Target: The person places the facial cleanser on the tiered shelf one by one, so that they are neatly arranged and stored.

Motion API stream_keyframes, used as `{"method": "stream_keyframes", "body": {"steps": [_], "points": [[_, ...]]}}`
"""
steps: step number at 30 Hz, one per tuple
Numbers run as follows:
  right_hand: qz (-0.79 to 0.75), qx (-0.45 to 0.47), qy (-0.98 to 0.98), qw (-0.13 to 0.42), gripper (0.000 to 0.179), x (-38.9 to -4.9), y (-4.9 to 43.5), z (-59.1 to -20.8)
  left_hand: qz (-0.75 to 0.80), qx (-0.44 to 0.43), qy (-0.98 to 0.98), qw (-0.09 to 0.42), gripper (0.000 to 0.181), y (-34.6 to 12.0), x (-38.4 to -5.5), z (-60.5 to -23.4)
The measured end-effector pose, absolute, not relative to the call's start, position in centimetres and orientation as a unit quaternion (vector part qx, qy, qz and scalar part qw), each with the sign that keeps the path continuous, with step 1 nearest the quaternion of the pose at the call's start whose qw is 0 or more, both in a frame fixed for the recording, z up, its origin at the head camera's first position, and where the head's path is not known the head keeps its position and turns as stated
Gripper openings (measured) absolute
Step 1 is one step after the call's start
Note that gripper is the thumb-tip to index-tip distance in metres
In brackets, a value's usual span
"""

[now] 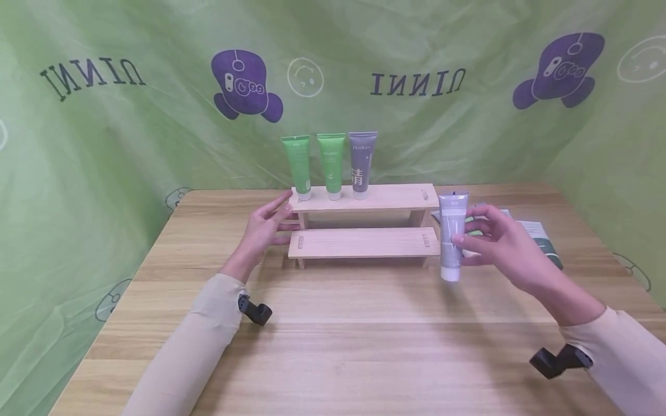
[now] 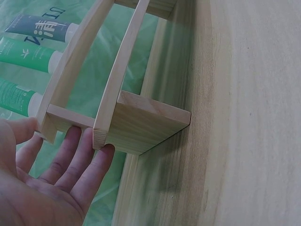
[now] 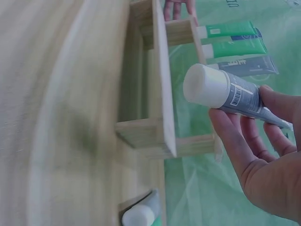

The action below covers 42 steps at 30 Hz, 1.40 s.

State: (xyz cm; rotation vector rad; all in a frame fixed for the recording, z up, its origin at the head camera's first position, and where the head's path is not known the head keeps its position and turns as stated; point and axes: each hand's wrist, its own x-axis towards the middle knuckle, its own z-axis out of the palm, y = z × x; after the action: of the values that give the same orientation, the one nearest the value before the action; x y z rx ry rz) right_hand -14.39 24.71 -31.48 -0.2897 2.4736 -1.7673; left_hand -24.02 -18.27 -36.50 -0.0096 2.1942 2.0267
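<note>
My right hand (image 1: 512, 251) pinches a grey-blue squeeze tube (image 1: 450, 222) between thumb and fingers. The tube hangs cap down in the air at the right end of a two-tier wooden shelf (image 1: 398, 197); its white cap (image 3: 205, 85) shows large in the right wrist view. At the shelf's left end, my left hand (image 1: 258, 230) touches the wood with extended fingers (image 2: 94, 174), its thumb by the upper board. On the upper board stand a green tube (image 1: 298, 164), a second green tube (image 1: 331, 162) and a grey-blue tube (image 1: 362, 157), all on their caps.
Behind my right hand several more tubes lie on the wooden table (image 1: 322, 346), among them a white and dark green one (image 1: 541, 238). The lower board (image 1: 364, 242) stands in front of the upper one. A green printed cloth (image 1: 333, 34) hangs behind the table.
</note>
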Motion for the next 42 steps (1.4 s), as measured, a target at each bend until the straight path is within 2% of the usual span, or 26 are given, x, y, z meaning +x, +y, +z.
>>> {"method": "stream_keyframes", "body": {"steps": [13,24,42], "points": [[-0.642,-0.102,0.76,-0.013,0.04,-18.3,22.2,-28.9,0.677,-0.01,0.731,0.08,0.047,-18.2,-23.7,-36.3],[-0.667,-0.111,0.737,-0.029,0.047,-21.5,19.3,-26.8,0.682,-0.012,0.727,0.081,0.048,-18.2,-23.6,-36.3],[-0.695,-0.099,0.711,-0.039,0.044,-25.4,16.5,-27.7,0.678,-0.014,0.73,0.079,0.048,-18.1,-23.7,-36.3]]}}
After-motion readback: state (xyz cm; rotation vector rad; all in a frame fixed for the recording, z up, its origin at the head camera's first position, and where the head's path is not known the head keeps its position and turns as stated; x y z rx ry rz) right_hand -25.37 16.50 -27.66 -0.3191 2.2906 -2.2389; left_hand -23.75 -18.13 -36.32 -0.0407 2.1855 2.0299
